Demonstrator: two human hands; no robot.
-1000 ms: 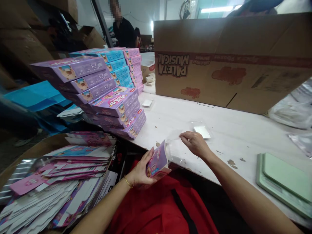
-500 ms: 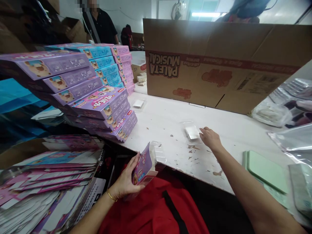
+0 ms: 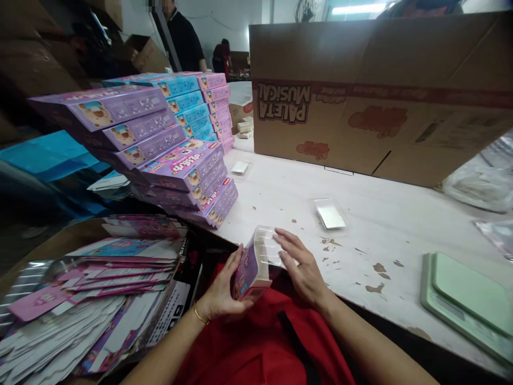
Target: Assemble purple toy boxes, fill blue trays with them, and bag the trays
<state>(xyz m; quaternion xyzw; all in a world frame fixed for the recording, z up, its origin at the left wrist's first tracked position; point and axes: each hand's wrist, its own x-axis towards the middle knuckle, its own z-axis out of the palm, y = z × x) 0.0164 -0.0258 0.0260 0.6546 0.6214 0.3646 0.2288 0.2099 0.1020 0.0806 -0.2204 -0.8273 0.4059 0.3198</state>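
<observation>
My left hand (image 3: 228, 289) grips a small purple printed carton (image 3: 245, 274) at the table's front edge, thumb below and fingers behind it. From the carton's open side a clear ribbed plastic tray (image 3: 267, 240) sticks out. My right hand (image 3: 301, 266) is beside that tray, fingers stretched out with their tips at its edge; whether they press on it I cannot tell. Farther up the table lies a flat white packet (image 3: 331, 217) on a clear plastic piece. A similar white packet (image 3: 240, 168) lies near the stacked boxes.
Stacks of purple boxes (image 3: 186, 168), blue ones and pink ones rise at the left. A large cardboard box (image 3: 340, 107) stands across the table's back. At right sits a green scale (image 3: 473, 299). Flattened cartons (image 3: 100, 289) fill a box at lower left. A person (image 3: 186, 43) stands behind.
My right hand has come back from the white packet on the table to the clear tray at the carton. The left hand still holds the carton. The view has shifted slightly.
</observation>
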